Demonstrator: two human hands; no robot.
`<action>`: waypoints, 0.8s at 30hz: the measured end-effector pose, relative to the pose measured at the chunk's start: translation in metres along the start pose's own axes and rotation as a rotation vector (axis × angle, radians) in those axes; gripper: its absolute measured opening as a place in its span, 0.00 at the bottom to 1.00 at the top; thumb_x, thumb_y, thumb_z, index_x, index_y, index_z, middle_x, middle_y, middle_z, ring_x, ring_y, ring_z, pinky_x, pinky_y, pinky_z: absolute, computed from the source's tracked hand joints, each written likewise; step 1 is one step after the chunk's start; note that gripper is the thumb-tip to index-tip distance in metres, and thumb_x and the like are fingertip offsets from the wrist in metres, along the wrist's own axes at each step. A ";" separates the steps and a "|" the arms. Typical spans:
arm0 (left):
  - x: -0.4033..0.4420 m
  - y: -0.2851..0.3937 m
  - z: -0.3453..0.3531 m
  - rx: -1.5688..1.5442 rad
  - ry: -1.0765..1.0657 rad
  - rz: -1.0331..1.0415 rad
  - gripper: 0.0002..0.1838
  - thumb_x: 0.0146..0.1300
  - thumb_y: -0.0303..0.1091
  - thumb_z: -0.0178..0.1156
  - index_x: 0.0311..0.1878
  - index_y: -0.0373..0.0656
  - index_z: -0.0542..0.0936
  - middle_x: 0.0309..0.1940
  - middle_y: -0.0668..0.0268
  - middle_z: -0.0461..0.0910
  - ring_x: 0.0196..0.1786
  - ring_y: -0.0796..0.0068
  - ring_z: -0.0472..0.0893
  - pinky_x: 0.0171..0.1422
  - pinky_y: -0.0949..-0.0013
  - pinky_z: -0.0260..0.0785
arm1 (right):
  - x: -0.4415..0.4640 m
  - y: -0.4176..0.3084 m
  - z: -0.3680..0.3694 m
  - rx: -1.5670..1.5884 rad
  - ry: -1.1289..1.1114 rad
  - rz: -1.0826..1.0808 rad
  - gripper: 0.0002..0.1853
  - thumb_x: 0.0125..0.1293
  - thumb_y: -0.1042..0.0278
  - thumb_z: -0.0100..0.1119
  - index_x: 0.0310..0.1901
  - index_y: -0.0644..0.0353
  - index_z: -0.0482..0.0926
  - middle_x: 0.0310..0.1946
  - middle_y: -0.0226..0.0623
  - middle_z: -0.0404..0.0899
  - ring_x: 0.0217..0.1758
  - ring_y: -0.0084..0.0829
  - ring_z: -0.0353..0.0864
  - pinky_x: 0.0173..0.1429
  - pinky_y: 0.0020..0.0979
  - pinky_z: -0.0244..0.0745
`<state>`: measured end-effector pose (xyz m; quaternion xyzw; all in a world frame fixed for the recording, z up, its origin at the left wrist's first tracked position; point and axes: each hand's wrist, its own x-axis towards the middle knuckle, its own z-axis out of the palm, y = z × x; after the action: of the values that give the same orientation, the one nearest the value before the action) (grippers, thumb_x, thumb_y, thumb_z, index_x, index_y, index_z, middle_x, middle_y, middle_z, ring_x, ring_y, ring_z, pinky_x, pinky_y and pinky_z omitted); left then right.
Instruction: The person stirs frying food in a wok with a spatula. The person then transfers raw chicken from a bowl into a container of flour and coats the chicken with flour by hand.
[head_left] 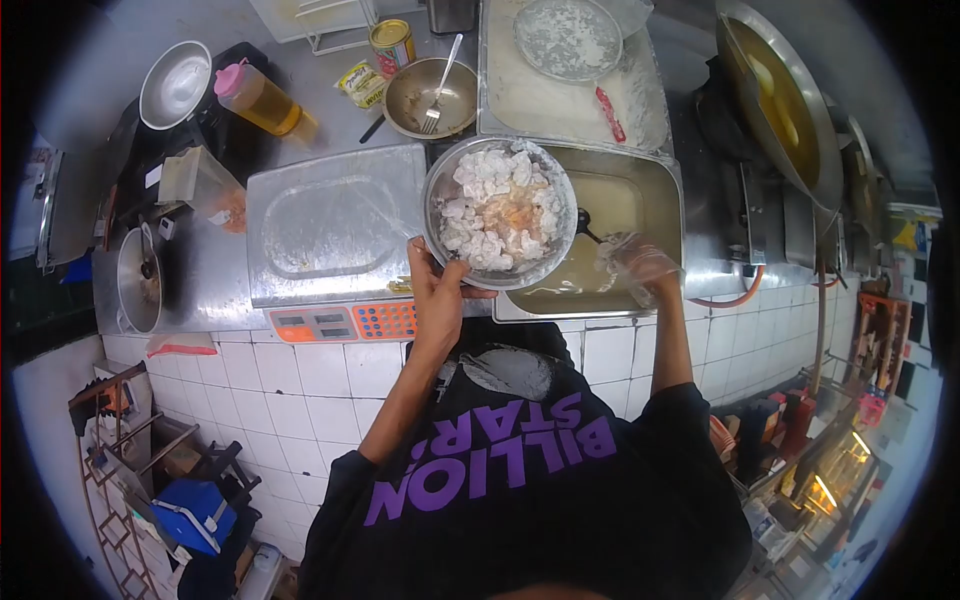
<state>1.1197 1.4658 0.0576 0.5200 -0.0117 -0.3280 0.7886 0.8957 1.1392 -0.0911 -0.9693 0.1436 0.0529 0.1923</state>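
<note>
My left hand grips the near left rim of a round metal bowl, thumb over the edge. Flour-coated pieces fill the bowl, with an orange-brown patch of seasoning in the middle. To its right, a deep rectangular metal pan contains pale, cloudy liquid. Over this pan is my right hand, in a loose clear plastic glove, its fingers closed around the handle end of a black ladle. The bowl overlaps the pan's left side.
A kitchen scale with a metal platter stands left of the bowl. Behind are a bowl with a fork, a floury tray with a sieve, and an oil bottle. A large wok of oil sits right.
</note>
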 end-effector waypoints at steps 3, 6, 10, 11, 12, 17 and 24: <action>0.000 0.001 0.000 -0.006 -0.007 -0.010 0.22 0.58 0.20 0.45 0.55 0.40 0.54 0.52 0.51 0.66 0.43 0.60 0.81 0.29 0.67 0.83 | -0.008 -0.020 -0.041 0.007 0.025 -0.011 0.11 0.65 0.65 0.53 0.45 0.60 0.78 0.36 0.36 0.81 0.38 0.34 0.80 0.41 0.30 0.76; 0.000 0.000 0.000 -0.014 -0.003 -0.008 0.21 0.58 0.20 0.45 0.55 0.40 0.54 0.51 0.51 0.66 0.43 0.61 0.81 0.28 0.68 0.83 | -0.006 -0.045 -0.091 0.560 -0.046 0.329 0.14 0.60 0.72 0.56 0.48 0.60 0.77 0.43 0.40 0.79 0.42 0.36 0.79 0.49 0.31 0.74; 0.000 0.000 -0.001 -0.008 0.000 -0.031 0.24 0.57 0.21 0.48 0.56 0.43 0.54 0.52 0.55 0.67 0.43 0.60 0.81 0.27 0.65 0.83 | 0.006 -0.166 -0.175 0.605 0.036 0.213 0.17 0.58 0.76 0.57 0.51 0.61 0.76 0.47 0.42 0.76 0.46 0.38 0.78 0.52 0.33 0.72; 0.000 0.000 -0.001 -0.003 0.002 -0.030 0.24 0.57 0.21 0.48 0.55 0.43 0.54 0.52 0.55 0.67 0.43 0.60 0.81 0.27 0.65 0.83 | 0.009 -0.176 -0.174 0.357 0.143 0.079 0.17 0.58 0.77 0.56 0.50 0.61 0.76 0.46 0.42 0.76 0.47 0.39 0.78 0.52 0.33 0.72; 0.000 0.000 0.000 0.002 0.004 -0.028 0.23 0.57 0.21 0.48 0.55 0.43 0.55 0.52 0.55 0.67 0.43 0.60 0.81 0.27 0.65 0.83 | 0.011 -0.186 -0.174 0.108 0.246 -0.053 0.16 0.58 0.78 0.54 0.50 0.61 0.76 0.46 0.41 0.76 0.48 0.39 0.77 0.52 0.33 0.72; -0.001 0.002 0.001 0.002 -0.002 -0.015 0.20 0.58 0.20 0.44 0.53 0.40 0.54 0.50 0.52 0.67 0.40 0.61 0.82 0.28 0.68 0.83 | 0.018 -0.231 -0.167 -0.100 0.324 -0.008 0.14 0.58 0.78 0.55 0.47 0.61 0.75 0.45 0.41 0.75 0.50 0.41 0.75 0.53 0.35 0.71; 0.000 -0.003 0.000 -0.019 0.019 -0.011 0.23 0.57 0.21 0.47 0.56 0.42 0.55 0.51 0.54 0.68 0.41 0.62 0.81 0.27 0.67 0.82 | 0.002 -0.091 -0.113 -0.102 0.295 0.170 0.13 0.61 0.72 0.51 0.47 0.60 0.77 0.43 0.45 0.78 0.49 0.45 0.77 0.50 0.37 0.71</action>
<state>1.1182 1.4656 0.0552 0.5158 0.0019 -0.3273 0.7917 0.9301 1.1748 0.0454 -0.9595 0.2489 -0.0663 0.1144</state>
